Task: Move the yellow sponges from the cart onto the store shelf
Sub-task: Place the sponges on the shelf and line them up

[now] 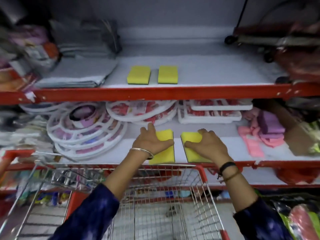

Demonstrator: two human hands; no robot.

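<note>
Two yellow sponges [138,74] [167,74] with dark undersides lie side by side on the upper shelf [199,94]. On the lower shelf [225,149], each hand grips another yellow sponge. My left hand [151,140] is shut on the left sponge [164,153], which rests near the shelf's front edge. My right hand [206,143] is shut on the right sponge [191,141]. The wire cart [199,168] with red trim stands just below my forearms; its basket looks empty of sponges.
White round plastic racks [86,129] are stacked left of my hands, white trays [209,113] behind. Pink and purple cloths [259,135] lie to the right. Grey folded cloths [78,71] fill the upper shelf's left; dark wheeled goods [277,40] sit upper right.
</note>
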